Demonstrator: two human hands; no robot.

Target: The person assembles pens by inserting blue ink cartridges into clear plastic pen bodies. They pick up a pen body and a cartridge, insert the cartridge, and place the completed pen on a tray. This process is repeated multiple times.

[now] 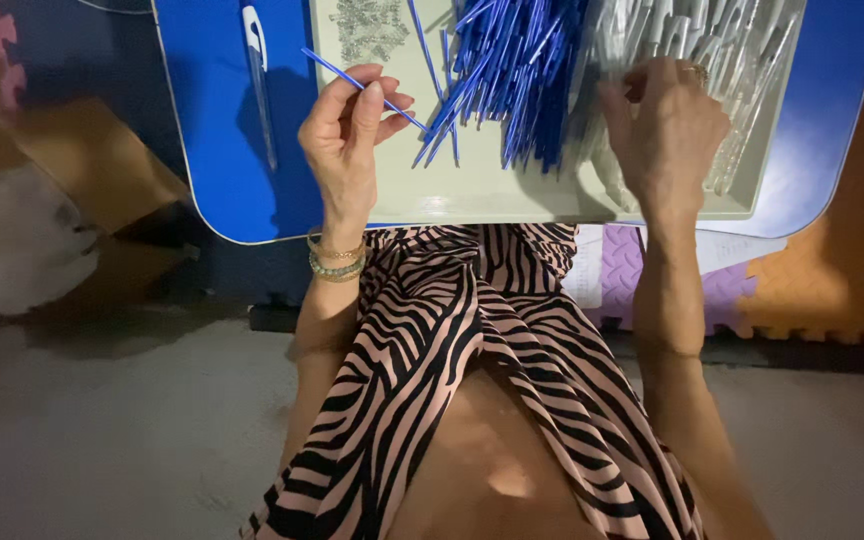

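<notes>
- Two bare hands over a pale tray (pixel 472 195) set on a blue tabletop (pixel 217 150).
- Left hand (pixel 347 125): grip closed on one thin blue pen refill (pixel 362 87), pinched between thumb and fingers, refill slanting up to the left above the tray.
- Right hand (pixel 667 125): back toward the camera, fingers curled into the heap of clear pen barrels (pixel 722 50) at the right end of the tray; fingertips hidden, so cannot tell whether anything is gripped.
- Pile of blue refills (pixel 512 75): in the middle of the tray, between the hands, just beside the clear barrels.
- Small heap of springs (pixel 367 28): at the tray's upper left corner.
- One finished pen (pixel 257 70): on the bare tabletop, left of the tray.
- Beaded bracelets (pixel 335 258) on the left wrist; striped dress (pixel 452 380) below.
</notes>
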